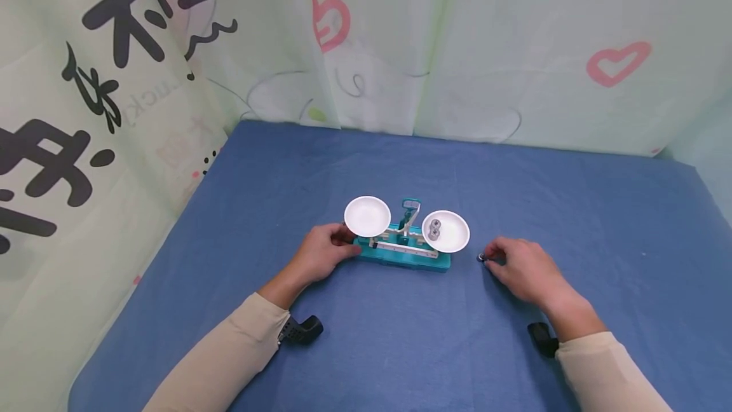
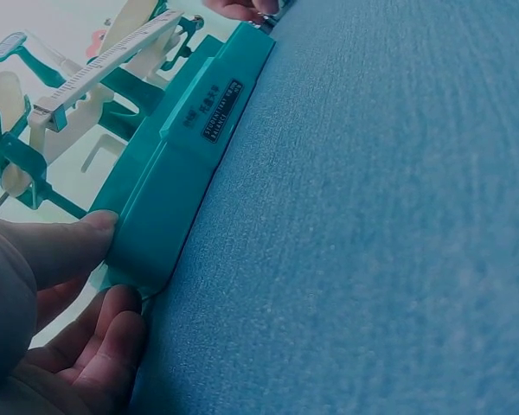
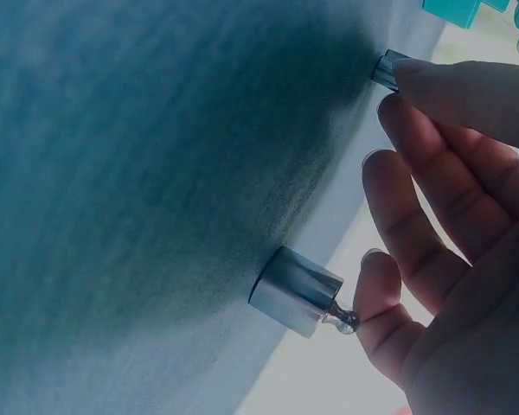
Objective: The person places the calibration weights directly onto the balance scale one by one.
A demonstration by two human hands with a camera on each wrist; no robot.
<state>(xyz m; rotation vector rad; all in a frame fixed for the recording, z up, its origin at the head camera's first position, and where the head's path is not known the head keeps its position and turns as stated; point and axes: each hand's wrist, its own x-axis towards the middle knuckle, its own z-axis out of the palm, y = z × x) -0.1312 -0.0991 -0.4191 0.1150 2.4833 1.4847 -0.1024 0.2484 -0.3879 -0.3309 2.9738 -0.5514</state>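
Note:
A teal balance scale (image 1: 403, 259) with two white pans stands on the blue table. My left hand (image 1: 321, 252) grips the left end of its base; in the left wrist view the thumb (image 2: 91, 238) lies on top and the fingers curl at the end. Two small metal weights (image 1: 435, 229) sit in the right pan (image 1: 454, 232). To the right of the scale, my right hand (image 1: 526, 272) pinches a small metal weight (image 3: 386, 71) between thumb and forefinger, low at the tabletop. A larger knobbed weight (image 3: 296, 292) stands by the little finger, hidden in the head view.
The blue cloth-covered table (image 1: 394, 348) reaches back to a pale printed curtain (image 1: 486, 49), which also hangs along the left side. Dark wrist camera mounts (image 1: 303, 329) stick out from both sleeves. The left pan (image 1: 367, 217) stands close above the left hand.

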